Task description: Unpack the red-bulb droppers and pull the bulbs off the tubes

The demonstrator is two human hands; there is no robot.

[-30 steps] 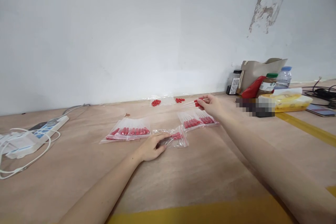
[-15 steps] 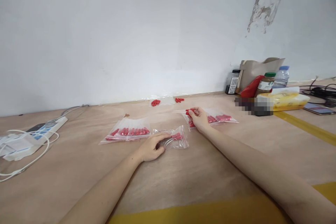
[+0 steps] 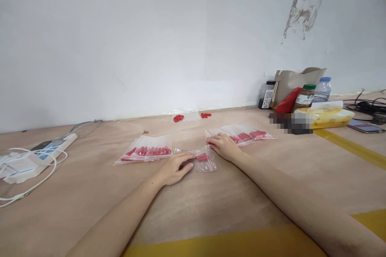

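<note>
My left hand (image 3: 175, 167) lies low over a larger clear zip bag (image 3: 208, 165), its fingers stretched across it and the thumb apart. Small red sleeve-like pieces (image 3: 201, 157) show inside that bag. At the left end of the right row of small zip bags (image 3: 241, 134), my right hand (image 3: 223, 145) has its fingers curled down over a small zip bag (image 3: 209, 133), whose contents they hide. Left of my left hand is another overlapping row of small zip bags (image 3: 146, 148) holding red pieces.
Loose red pieces (image 3: 178, 118) lie near the wall on clear plastic, with more red pieces (image 3: 206, 115) beside them. A power strip (image 3: 39, 158) with white cables is at left. Bottles, a grey bag (image 3: 297, 82), a yellow tissue pack (image 3: 331, 116) and a phone (image 3: 366, 125) stand or lie at right.
My right hand has come down and slightly left, bringing the small zip bag of red pieces onto the row's left end. My left hand has barely moved.
</note>
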